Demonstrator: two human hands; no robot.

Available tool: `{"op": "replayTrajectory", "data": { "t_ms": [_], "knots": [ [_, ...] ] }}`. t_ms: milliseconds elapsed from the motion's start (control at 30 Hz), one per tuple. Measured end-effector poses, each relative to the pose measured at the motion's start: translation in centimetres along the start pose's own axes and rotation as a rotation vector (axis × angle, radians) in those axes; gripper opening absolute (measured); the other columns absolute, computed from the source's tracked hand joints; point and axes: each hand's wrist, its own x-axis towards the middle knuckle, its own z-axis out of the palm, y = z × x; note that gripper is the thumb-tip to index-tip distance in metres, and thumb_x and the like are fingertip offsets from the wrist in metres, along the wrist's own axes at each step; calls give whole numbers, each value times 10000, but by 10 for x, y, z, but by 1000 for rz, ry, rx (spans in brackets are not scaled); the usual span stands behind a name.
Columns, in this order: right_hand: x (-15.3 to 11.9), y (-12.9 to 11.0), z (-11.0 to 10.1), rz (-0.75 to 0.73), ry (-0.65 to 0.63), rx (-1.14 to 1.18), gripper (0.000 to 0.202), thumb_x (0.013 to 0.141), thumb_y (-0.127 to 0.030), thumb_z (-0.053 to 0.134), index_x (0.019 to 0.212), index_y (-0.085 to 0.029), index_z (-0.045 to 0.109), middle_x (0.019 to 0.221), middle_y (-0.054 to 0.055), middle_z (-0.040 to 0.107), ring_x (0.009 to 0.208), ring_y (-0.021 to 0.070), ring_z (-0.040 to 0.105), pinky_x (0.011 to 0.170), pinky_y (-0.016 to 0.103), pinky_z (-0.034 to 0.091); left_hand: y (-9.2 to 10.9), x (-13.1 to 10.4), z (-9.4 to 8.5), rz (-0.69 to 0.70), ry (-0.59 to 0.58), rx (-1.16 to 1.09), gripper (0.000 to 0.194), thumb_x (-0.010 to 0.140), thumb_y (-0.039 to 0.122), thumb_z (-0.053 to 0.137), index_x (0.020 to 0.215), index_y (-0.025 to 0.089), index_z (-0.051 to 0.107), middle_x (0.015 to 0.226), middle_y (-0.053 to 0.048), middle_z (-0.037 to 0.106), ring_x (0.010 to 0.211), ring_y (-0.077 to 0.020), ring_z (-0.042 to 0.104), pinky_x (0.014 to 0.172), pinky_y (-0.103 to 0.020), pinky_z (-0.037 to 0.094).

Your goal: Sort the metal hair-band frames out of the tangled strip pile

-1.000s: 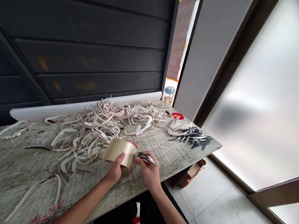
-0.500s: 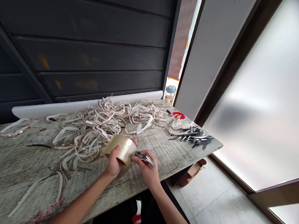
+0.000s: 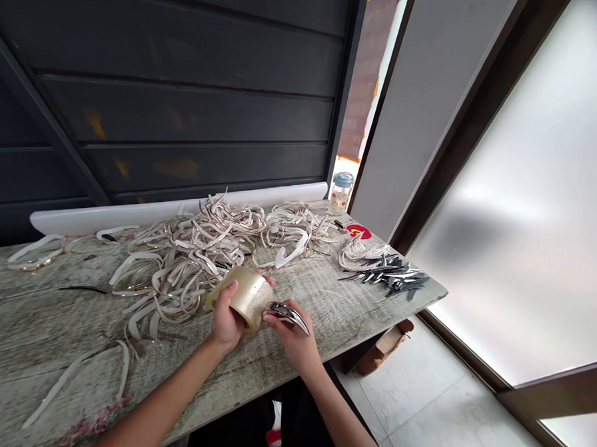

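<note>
My left hand (image 3: 228,320) is closed around a wide roll of clear tape (image 3: 247,294), its thumb on the near side and fingertips showing past the far edge. Close by on the right, my right hand (image 3: 298,340) pinches several shiny silver curved, pointed strips (image 3: 289,314). Their rounded ends are near the roll's right edge; I cannot tell whether they touch it. Both hands are just above the wood-patterned table (image 3: 187,383). Beyond the roll lies a tangled heap of white and rose-gold curved strips (image 3: 219,227).
A pile of black and silver pointed pieces (image 3: 394,273) lies at the table's right end, beside a bundle of pale strips (image 3: 357,252) and a red disc (image 3: 359,231). A blue-lidded bottle (image 3: 341,191) stands behind. A long white roll (image 3: 93,217) borders the back. Below is a cardboard box (image 3: 385,347).
The view has shifted slightly, so the table and its contents appear a little further right. Both hands keep their hold on the tape roll and the silver strips, almost in the same place.
</note>
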Motion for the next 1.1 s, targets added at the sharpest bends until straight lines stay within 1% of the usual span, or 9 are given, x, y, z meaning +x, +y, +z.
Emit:
{"op": "replayTrajectory", "data": {
  "t_ms": [167,300,467,567,667,767,867,967,1100],
  "knots": [
    [0,2,-1,24,-25,-60,153,757,-321,734,733,-220,621,688,-9,672,613,172,577,594,286,458,3,2,1,-3,11,-26,424,707,476,639,928,119,697,858,-135,765,857,-297,707,724,-350,554],
    [0,2,0,41,-42,-74,159,756,-324,730,718,-224,612,662,-12,656,606,174,568,588,282,447,5,2,0,-24,4,-21,425,715,476,635,931,115,698,878,-143,765,839,-296,706,699,-355,557],
    [-1,5,0,35,-34,-39,145,756,-282,720,725,-225,590,628,-31,626,577,157,549,573,264,432,4,2,-1,-25,-35,-10,420,724,471,635,936,114,693,892,-151,765,853,-298,705,710,-351,554],
    [-2,4,-1,19,-34,-56,172,756,-258,707,698,-224,548,581,-50,578,541,140,507,537,245,393,2,1,-1,-48,-45,11,435,721,489,637,941,117,683,875,-150,766,835,-288,704,705,-343,552],
    [-4,1,-2,14,-26,-141,248,748,-259,697,642,-222,476,588,-46,575,545,132,480,531,240,357,0,0,-2,-78,-66,41,448,715,498,644,956,121,673,864,-137,765,834,-287,701,707,-340,546],
    [-5,-1,-3,38,-42,-206,270,748,-273,673,634,-226,433,618,-34,593,572,141,489,555,244,354,-4,0,-6,-65,-100,78,454,704,506,657,954,128,670,862,-120,762,832,-279,691,727,-336,537],
    [-6,1,-2,53,-50,-244,253,746,-270,649,648,-231,419,624,-30,596,581,153,507,568,249,357,-7,1,-12,-64,-133,131,452,709,514,656,958,138,669,868,-108,760,828,-272,680,752,-344,525],
    [-6,4,-2,39,-56,-292,230,749,-256,627,665,-235,414,627,-28,600,580,160,521,577,254,355,-10,2,-17,-51,-155,204,438,726,511,640,972,150,668,882,-94,757,871,-280,675,802,-360,509],
    [-6,5,-2,30,-63,-335,209,755,-258,609,682,-237,415,635,-22,605,584,167,533,578,257,351,-10,2,-19,-38,-150,287,428,711,522,651,955,170,670,887,-77,754,929,-310,674,841,-370,495]
  ]
}}
